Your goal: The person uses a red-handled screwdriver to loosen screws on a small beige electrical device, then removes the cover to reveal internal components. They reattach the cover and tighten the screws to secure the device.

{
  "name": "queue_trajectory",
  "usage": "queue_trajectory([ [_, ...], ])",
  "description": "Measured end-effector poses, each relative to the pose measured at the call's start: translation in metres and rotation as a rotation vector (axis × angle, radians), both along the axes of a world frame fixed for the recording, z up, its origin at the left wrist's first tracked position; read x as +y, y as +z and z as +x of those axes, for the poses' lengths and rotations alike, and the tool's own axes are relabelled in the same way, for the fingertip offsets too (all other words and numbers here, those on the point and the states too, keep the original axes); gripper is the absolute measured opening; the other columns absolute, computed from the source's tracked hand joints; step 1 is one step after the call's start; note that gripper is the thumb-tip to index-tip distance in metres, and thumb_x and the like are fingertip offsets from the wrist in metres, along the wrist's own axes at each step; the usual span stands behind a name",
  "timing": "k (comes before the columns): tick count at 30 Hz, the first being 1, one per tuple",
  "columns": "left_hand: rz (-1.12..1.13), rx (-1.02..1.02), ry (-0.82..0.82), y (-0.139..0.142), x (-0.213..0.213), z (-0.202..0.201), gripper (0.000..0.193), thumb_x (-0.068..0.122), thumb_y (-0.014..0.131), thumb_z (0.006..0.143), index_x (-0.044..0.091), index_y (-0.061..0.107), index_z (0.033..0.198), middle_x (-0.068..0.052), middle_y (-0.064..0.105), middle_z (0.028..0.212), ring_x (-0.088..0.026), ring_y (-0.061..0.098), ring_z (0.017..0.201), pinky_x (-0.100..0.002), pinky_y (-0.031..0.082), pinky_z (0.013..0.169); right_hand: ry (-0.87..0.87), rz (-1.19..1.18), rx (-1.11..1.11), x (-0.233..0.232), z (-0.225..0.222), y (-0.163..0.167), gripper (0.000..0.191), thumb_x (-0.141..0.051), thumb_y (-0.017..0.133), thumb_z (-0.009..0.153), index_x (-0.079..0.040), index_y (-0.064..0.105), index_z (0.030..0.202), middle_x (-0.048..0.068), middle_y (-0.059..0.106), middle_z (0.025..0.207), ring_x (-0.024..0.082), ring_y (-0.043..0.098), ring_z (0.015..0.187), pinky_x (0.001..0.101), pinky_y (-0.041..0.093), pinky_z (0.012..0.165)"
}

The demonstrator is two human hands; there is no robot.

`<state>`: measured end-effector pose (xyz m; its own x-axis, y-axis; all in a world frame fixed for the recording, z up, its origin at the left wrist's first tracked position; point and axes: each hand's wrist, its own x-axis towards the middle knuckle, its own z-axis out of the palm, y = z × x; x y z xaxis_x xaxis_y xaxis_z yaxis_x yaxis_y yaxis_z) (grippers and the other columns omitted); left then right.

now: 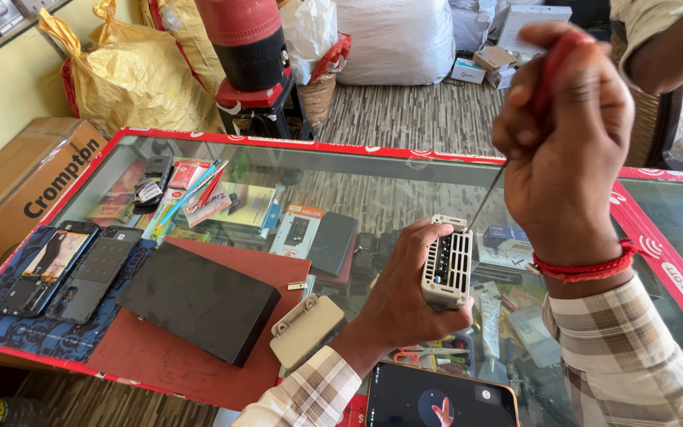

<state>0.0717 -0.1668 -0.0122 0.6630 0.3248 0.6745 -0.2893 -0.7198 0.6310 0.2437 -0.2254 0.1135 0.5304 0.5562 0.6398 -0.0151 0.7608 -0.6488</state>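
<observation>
Left hand (405, 292) grasps grey vented module (446, 267) upright above glass surface (373, 182). Right hand (564, 134) clenched on red-handled screwdriver (515, 138), tip at module top. Nearby: beige cover (306, 330), black box (199, 299), two opened phones (69, 267), phone (440, 395) at near edge.

I see my left hand (405, 296) gripping a small pale-grey vented plastic box (446, 265) upright above the red-framed glass counter (389, 170). My right hand (567, 138) holds a red-handled screwdriver (551, 67), its thin shaft angled down to the box's top edge.
</observation>
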Motion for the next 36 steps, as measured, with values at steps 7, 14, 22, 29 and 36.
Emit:
queue_trajectory([
  [7, 0.001, -0.01, -0.002, 0.0, 0.001, 0.0, 0.082, 0.019, 0.079, 0.078, 0.007, 0.037, 0.147, -0.02, 0.049, 0.143, -0.039, 0.053, 0.139, -0.047, 0.049, 0.12, -0.006, 0.039, 0.015, 0.0, 0.01, -0.009, 0.026, -0.023, 0.059, 0.12, 0.002, 0.058, 0.113, 0.008, 0.057, 0.089, 0.015, 0.052, 0.067, 0.028, 0.044, 0.064],
  [14, 0.013, -0.02, 0.002, 0.0, 0.001, 0.0, 0.082, 0.018, 0.079, 0.077, 0.007, 0.037, 0.147, -0.02, 0.05, 0.145, -0.04, 0.053, 0.142, -0.046, 0.048, 0.121, -0.193, 0.101, 0.015, 0.004, 0.01, -0.016, 0.024, -0.02, 0.06, 0.122, 0.003, 0.06, 0.114, 0.01, 0.058, 0.089, 0.017, 0.056, 0.067, 0.0316, 0.051, 0.064],
  [22, -0.011, 0.008, -0.005, -0.002, 0.002, -0.001, 0.082, 0.019, 0.08, 0.077, 0.007, 0.038, 0.146, -0.02, 0.049, 0.145, -0.039, 0.054, 0.14, -0.046, 0.049, 0.119, -0.204, 0.105, 0.125, 0.002, 0.019, -0.022, 0.022, -0.024, 0.055, 0.121, -0.003, 0.061, 0.121, 0.004, 0.054, 0.088, 0.011, 0.049, 0.065, 0.0293, 0.042, 0.057],
  [29, -0.294, -0.072, -0.101, -0.008, 0.007, 0.002, 0.083, 0.022, 0.081, 0.081, 0.009, 0.034, 0.149, -0.016, 0.054, 0.139, -0.025, 0.062, 0.125, -0.04, 0.057, 0.109, -0.228, 0.113, 0.063, -0.033, 0.038, -0.004, 0.027, -0.035, 0.053, 0.12, -0.01, 0.062, 0.12, 0.0, 0.049, 0.084, 0.007, 0.034, 0.059, 0.0241, 0.024, 0.054],
  [36, -0.835, -0.259, -0.159, -0.011, 0.019, 0.009, 0.067, 0.014, 0.073, 0.088, 0.007, 0.037, 0.144, -0.01, 0.054, 0.132, -0.018, 0.058, 0.119, -0.034, 0.055, 0.1, -0.491, -0.734, -0.673, -0.052, 0.001, -0.018, 0.048, -0.039, 0.085, 0.079, -0.012, 0.07, 0.114, 0.004, 0.06, 0.083, 0.009, 0.049, 0.059, 0.0288, 0.037, 0.048],
])
